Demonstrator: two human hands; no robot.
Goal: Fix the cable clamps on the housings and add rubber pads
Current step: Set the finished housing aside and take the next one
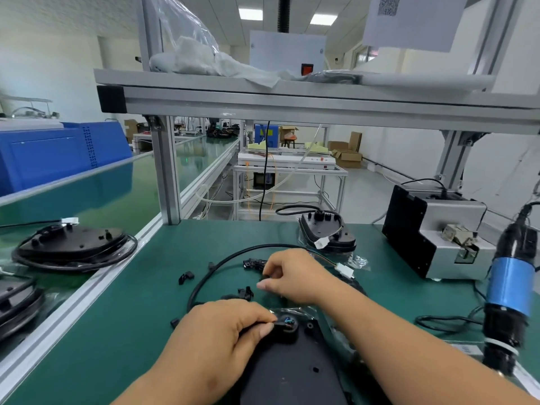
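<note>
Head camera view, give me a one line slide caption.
Left hand steadies the black housing while right hand picks among loose cable clamps.

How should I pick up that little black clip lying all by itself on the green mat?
Pinch the lone clip across its narrow sides, coming straight down from above. It lies flat on the mat with bare space around it, left of the looped cable, so fingers fit either side.

A housing [292, 372] lies at lower centre on the mat [140, 302], loose clamps [185, 277] and a cable [222, 263] above it, a second housing [328, 232] at upper centre, a feeder [432, 238] and screwdriver [510, 290] at right.
</note>
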